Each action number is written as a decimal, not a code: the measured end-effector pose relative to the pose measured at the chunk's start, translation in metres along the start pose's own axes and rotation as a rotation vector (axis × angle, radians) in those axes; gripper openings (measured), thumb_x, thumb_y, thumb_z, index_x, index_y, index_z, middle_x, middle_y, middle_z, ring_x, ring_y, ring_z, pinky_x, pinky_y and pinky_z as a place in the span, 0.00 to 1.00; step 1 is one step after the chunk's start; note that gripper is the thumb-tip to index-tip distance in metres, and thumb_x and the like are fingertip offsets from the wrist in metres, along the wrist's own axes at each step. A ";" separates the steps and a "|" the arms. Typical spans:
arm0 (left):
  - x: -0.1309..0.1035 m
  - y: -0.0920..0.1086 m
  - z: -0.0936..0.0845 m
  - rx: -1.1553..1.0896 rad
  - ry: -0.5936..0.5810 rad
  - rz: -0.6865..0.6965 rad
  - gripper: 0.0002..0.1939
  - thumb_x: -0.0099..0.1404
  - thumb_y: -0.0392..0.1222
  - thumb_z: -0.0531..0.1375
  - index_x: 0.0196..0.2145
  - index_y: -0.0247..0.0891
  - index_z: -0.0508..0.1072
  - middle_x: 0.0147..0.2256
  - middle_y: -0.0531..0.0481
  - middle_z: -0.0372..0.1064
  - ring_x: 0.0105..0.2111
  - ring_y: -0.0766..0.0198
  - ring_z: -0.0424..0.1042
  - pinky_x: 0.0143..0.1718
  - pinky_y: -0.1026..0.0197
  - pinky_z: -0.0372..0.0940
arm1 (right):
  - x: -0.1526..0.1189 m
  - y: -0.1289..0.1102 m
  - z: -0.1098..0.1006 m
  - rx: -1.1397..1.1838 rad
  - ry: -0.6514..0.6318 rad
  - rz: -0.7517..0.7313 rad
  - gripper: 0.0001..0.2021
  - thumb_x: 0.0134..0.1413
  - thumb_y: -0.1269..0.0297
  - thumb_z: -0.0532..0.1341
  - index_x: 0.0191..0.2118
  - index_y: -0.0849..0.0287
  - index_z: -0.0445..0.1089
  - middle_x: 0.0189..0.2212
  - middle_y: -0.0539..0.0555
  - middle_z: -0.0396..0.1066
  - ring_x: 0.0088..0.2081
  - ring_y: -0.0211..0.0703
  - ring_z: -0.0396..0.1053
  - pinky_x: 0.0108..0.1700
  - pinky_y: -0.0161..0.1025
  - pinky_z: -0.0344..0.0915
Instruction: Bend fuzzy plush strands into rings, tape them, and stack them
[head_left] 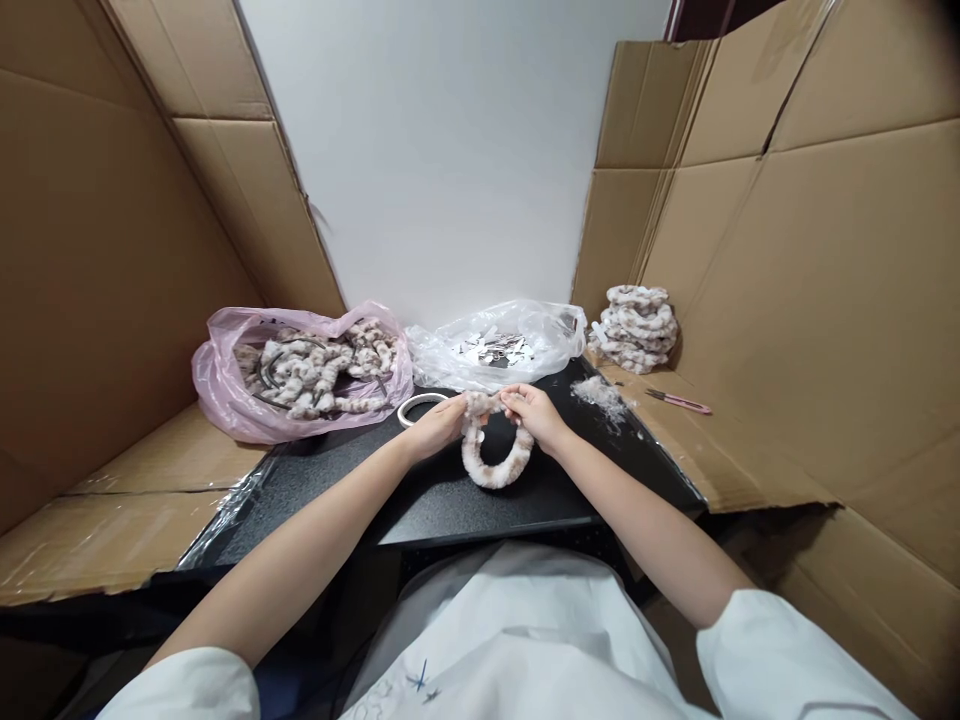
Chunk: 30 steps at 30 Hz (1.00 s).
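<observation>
Both my hands grip a fluffy, white-and-beige fur ring (496, 474), which looks like a plush headband, at its far side. My left hand (437, 428) pinches it at the upper left, and my right hand (534, 415) pinches the upper right. The ring's near loop hangs just over the black table (450, 510). A small white tag shows at its inner left. Just beyond my left hand lies a roll of white tape (412, 408), partly hidden by the hand.
A pink plastic bag (217, 400) of furry bands stands back left. Behind my hands, a clear bag (442, 350) holds small white pieces. At right are a stack of furry rings (637, 325), loose fluff (602, 398) and pink-handled thread snips (679, 401). Cardboard walls (847, 300) flank the table.
</observation>
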<state>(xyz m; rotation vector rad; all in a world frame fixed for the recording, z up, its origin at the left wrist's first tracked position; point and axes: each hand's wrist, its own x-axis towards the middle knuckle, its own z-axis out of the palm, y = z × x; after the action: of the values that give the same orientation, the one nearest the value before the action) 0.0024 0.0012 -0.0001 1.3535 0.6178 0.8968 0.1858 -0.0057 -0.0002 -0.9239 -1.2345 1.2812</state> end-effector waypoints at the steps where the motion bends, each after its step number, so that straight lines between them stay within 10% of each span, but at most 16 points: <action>1: 0.000 0.000 0.001 -0.001 0.018 0.005 0.18 0.60 0.54 0.61 0.31 0.33 0.71 0.25 0.51 0.66 0.27 0.67 0.64 0.29 0.66 0.59 | 0.001 0.000 0.000 0.010 0.013 0.002 0.15 0.38 0.55 0.67 0.29 0.60 0.68 0.15 0.44 0.62 0.18 0.30 0.54 0.22 0.31 0.49; 11: -0.001 0.000 0.008 -0.033 0.068 0.061 0.26 0.54 0.63 0.63 0.23 0.35 0.64 0.17 0.57 0.56 0.19 0.72 0.53 0.21 0.66 0.48 | 0.001 0.003 0.000 0.045 0.062 0.047 0.13 0.38 0.58 0.67 0.28 0.60 0.67 0.14 0.43 0.60 0.17 0.29 0.53 0.22 0.31 0.48; 23: 0.004 -0.003 0.003 -0.172 0.075 -0.078 0.16 0.57 0.47 0.65 0.36 0.30 0.75 0.33 0.43 0.76 0.29 0.64 0.73 0.35 0.63 0.65 | 0.002 0.002 0.002 0.095 0.157 0.034 0.14 0.35 0.58 0.67 0.27 0.59 0.66 0.16 0.44 0.60 0.20 0.31 0.55 0.21 0.30 0.47; 30: 0.001 -0.001 -0.002 -0.178 0.080 -0.151 0.12 0.53 0.43 0.67 0.30 0.31 0.74 0.24 0.50 0.72 0.23 0.68 0.70 0.29 0.66 0.64 | 0.001 0.004 0.003 0.029 0.128 0.035 0.14 0.35 0.56 0.67 0.27 0.59 0.67 0.15 0.43 0.60 0.19 0.31 0.55 0.22 0.31 0.48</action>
<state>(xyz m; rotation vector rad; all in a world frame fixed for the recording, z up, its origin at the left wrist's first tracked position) 0.0018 0.0034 -0.0017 1.1009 0.6760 0.8658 0.1823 -0.0049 -0.0036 -0.9946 -1.1023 1.2448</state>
